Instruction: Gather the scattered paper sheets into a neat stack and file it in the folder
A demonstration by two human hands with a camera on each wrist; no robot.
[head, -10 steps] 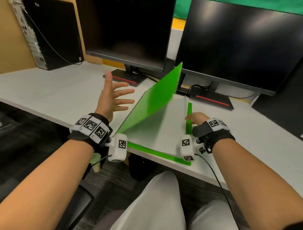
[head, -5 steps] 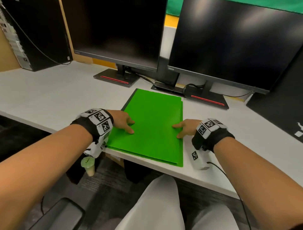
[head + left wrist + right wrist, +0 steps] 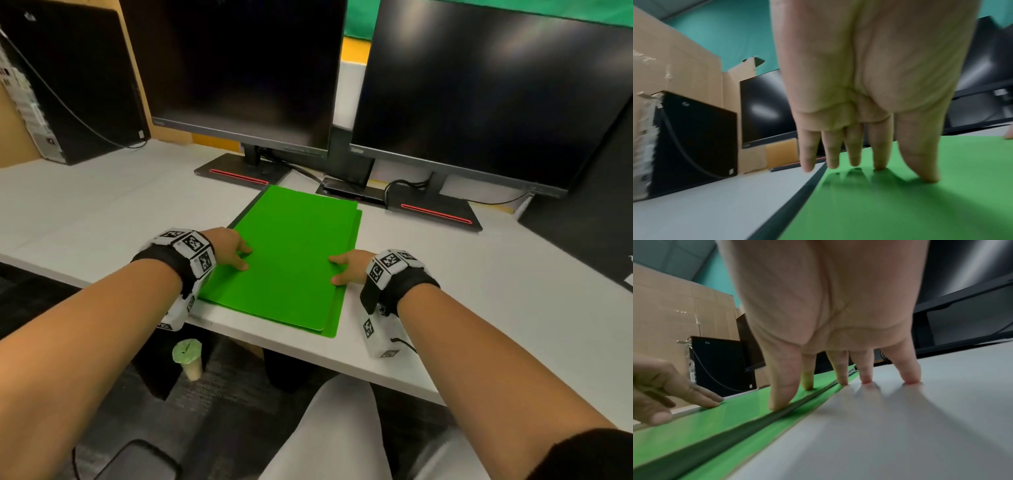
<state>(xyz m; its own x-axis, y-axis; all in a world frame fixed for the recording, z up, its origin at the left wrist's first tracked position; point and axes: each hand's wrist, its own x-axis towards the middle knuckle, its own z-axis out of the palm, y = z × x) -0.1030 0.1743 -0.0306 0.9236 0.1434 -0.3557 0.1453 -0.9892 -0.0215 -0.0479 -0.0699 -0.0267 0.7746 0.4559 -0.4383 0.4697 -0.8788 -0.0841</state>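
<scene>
The green folder [image 3: 291, 260] lies closed and flat on the white desk [image 3: 102, 212], its front edge near the desk's front edge. No paper sheets show; the cover hides what is inside. My left hand [image 3: 229, 250] rests on the cover by the dark spine side, fingers straight, thumb and fingertips touching the green cover [image 3: 920, 203]. My right hand [image 3: 349, 267] rests on the folder's right edge, fingers straight: the thumb and two fingers touch the folder [image 3: 715, 426], the other two touch the desk [image 3: 920, 418].
Two dark monitors [image 3: 246, 68] [image 3: 496, 89] stand on bases right behind the folder. A black computer tower [image 3: 78, 78] stands at the back left. A black mat [image 3: 589, 226] lies at the far right. A lidded cup [image 3: 187, 359] sits below the desk edge.
One second ago the folder's cover stood raised over white sheets and my left hand was lifted. The cover has come down flat, and both hands now rest on it.
</scene>
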